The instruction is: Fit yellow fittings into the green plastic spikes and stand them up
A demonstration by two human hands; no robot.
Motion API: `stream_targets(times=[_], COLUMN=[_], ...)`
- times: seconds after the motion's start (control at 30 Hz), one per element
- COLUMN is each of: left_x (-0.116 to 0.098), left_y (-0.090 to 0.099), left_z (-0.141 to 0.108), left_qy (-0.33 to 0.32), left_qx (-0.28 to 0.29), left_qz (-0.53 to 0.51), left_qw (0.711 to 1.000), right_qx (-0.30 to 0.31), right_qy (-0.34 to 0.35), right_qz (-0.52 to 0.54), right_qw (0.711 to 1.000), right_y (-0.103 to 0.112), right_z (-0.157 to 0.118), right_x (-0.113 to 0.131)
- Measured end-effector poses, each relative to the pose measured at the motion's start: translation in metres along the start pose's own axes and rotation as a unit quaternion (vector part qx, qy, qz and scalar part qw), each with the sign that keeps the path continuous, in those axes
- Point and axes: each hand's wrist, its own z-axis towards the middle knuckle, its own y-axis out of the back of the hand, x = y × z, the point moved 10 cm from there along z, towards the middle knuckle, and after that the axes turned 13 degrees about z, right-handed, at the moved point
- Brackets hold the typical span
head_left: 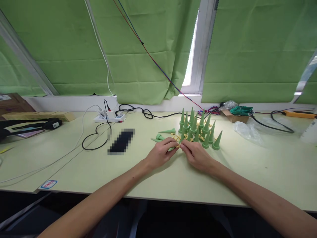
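My left hand (160,152) and my right hand (198,156) meet at the fingertips low over the table, both closed in a pinch. A small yellow part (177,145) shows at the left fingertips; what the right fingers grip is mostly hidden. Just behind the hands stand several green cones (192,121) with round bases, packed close together. One green cone (217,141) stands at the right edge of the group. To the left, another green cone (167,131) lies on its side. Small yellow pieces (205,137) are scattered among the cones.
On the pale table (223,185), a pixelated dark object (122,141) lies left of the hands. A power strip (109,116) with cables is behind it. At the back right are a cardboard box (236,116), a clear plastic bag (247,132) and a black cable (272,125).
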Motion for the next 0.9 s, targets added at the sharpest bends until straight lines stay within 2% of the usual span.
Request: stream_targets(times=[0.53, 0.9], left_x=[-0.002, -0.002], left_y=[-0.001, -0.004], left_z=[-0.001, -0.002], left_qy=[-0.014, -0.022], left_qx=[0.000, 0.008], left_qz=[0.012, 0.020], left_qw=[1.000, 1.000], right_qx=[-0.020, -0.004], right_qy=[-0.059, -0.115], right_qz=[0.068, 0.158], right_qw=[0.996, 0.981], right_y=[0.003, -0.004], right_z=[0.001, 0.001], right_x=[-0.003, -0.017])
